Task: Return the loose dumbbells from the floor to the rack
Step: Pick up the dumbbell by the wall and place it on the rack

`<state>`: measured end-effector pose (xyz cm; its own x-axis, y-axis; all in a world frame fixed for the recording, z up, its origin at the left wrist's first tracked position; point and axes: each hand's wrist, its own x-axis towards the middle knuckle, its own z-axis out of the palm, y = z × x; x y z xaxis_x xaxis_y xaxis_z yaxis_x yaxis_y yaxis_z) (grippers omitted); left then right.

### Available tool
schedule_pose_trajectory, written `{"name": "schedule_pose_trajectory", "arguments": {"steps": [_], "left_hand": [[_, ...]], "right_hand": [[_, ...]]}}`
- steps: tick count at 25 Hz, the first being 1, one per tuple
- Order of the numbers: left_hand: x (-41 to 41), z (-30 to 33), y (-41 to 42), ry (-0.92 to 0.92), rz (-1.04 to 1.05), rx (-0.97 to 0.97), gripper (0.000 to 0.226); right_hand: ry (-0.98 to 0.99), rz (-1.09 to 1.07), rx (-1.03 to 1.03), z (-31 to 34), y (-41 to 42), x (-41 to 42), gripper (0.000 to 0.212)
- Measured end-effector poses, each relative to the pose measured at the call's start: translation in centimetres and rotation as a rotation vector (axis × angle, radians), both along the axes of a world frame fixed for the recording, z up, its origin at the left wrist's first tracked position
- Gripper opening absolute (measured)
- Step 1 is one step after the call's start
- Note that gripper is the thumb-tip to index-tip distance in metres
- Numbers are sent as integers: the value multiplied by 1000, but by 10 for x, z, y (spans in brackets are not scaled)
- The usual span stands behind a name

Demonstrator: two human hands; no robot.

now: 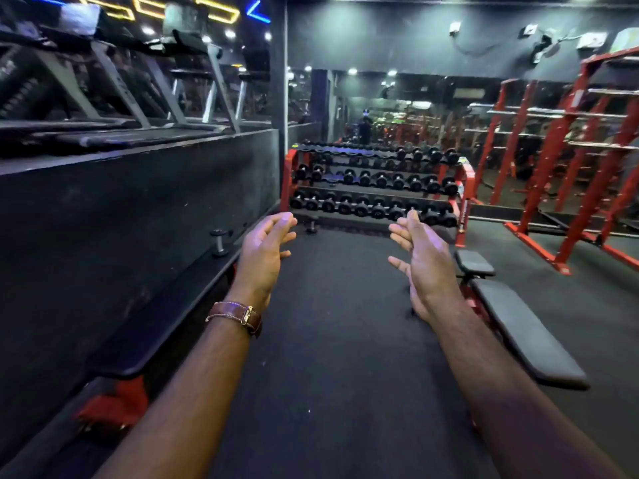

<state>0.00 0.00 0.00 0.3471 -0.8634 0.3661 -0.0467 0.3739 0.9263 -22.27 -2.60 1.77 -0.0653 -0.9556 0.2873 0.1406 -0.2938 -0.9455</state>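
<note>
A red three-tier dumbbell rack stands at the far end of the dark floor, its shelves lined with several black dumbbells. One loose dumbbell stands upright on the long bench at the left. Another small dumbbell stands on the floor just in front of the rack's left end. My left hand and my right hand reach forward at mid-frame, palms facing each other, fingers apart, holding nothing. Both hands are well short of the rack and the dumbbells.
A long black padded bench with red feet runs along the dark wall on the left. A second padded bench lies at the right. Red power racks fill the right side. Treadmills stand on a raised platform at upper left.
</note>
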Motion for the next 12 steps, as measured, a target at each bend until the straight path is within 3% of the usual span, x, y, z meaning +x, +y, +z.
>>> {"name": "schedule_pose_trajectory", "arguments": {"steps": [8,12], "left_hand": [[102,-58,-91,25,204,97,31],[181,-78,-195,52,277,111,23]], "right_hand": [[28,241,99,-63,-138,115,34],[31,299,108,-72,-251,198,30]]}}
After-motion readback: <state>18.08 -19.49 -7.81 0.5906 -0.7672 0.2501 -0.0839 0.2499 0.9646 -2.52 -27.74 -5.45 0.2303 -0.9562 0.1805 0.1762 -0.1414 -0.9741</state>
